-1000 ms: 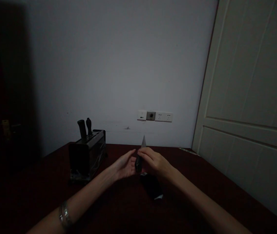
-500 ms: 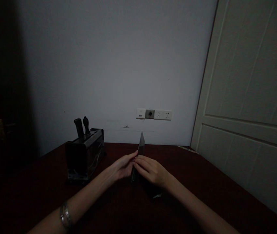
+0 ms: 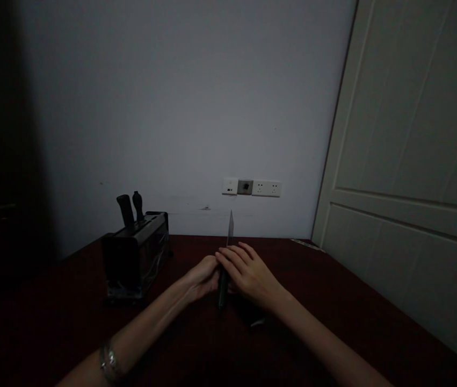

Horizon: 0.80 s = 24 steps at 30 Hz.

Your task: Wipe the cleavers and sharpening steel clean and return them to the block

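Observation:
A kitchen knife stands between my hands, its pale blade (image 3: 230, 228) pointing up and away and its dark handle (image 3: 222, 293) toward me. My left hand (image 3: 204, 277) is closed round the handle from the left, its fingers partly hidden. Laid across the knife near the base of the blade, my right hand (image 3: 248, 274) has its fingers stretched out and slightly apart, with the fingertips by my left thumb. The right thumb is hidden. Below the right hand lies a dark object (image 3: 248, 313) with a small white patch, too dim to name.
On the left of the dark red table (image 3: 292, 279) stands a black knife block (image 3: 135, 252) with two black handles sticking up. Wall sockets (image 3: 266, 188) sit on the pale wall behind. A panelled white door (image 3: 405, 161) borders the right side.
The knife has turned slightly, so its blade looks narrower and more handle shows. My right fingers have gone from bent against the knife to stretched over it. The view has shifted a little.

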Tool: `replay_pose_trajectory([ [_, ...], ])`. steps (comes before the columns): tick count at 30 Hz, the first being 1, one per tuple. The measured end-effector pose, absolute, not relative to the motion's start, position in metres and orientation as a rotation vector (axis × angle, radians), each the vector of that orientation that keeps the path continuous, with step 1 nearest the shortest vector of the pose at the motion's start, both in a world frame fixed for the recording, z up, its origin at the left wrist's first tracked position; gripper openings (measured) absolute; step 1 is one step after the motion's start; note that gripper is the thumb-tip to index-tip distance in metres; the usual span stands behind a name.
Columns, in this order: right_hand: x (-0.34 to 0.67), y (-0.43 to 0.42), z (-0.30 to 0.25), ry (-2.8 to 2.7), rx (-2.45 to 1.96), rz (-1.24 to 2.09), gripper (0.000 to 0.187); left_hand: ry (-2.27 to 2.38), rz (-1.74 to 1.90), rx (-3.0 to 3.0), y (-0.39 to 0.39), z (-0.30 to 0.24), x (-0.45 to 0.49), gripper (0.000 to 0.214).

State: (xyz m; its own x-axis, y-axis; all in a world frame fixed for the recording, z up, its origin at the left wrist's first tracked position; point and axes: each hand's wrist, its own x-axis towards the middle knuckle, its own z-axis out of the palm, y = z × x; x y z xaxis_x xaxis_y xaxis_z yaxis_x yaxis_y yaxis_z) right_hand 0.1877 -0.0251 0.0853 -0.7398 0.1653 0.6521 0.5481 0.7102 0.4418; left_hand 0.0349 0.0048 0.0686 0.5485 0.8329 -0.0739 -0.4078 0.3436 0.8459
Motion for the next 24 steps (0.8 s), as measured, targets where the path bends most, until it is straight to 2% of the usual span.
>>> replay_pose_trajectory([
  [2,0.191,-0.027,0.090,-2.370,-0.562,-0.842,0.053,0.571,0.886,0.892,0.002,0.069,0.040,0.018],
  [6,0.201,-0.034,0.093,-2.406,-0.590,-0.834,0.052,0.558,0.989,0.967,0.001,0.074,0.042,0.019],
  [9,0.217,-0.035,0.086,-2.396,-0.620,-0.760,0.052,0.609,0.960,1.020,0.002,0.079,0.035,0.028],
  [16,0.252,-0.005,0.033,-2.113,-0.956,-0.471,0.035,0.702,0.952,0.924,-0.003,0.074,0.029,0.034],
  [20,0.247,0.008,0.004,-2.087,-1.289,-0.358,0.025,0.726,0.917,0.839,-0.002,0.065,0.030,0.035],
  [24,0.235,0.009,-0.010,-2.111,-1.704,-0.114,0.042,0.700,0.919,0.759,0.005,0.051,0.026,0.038],
])
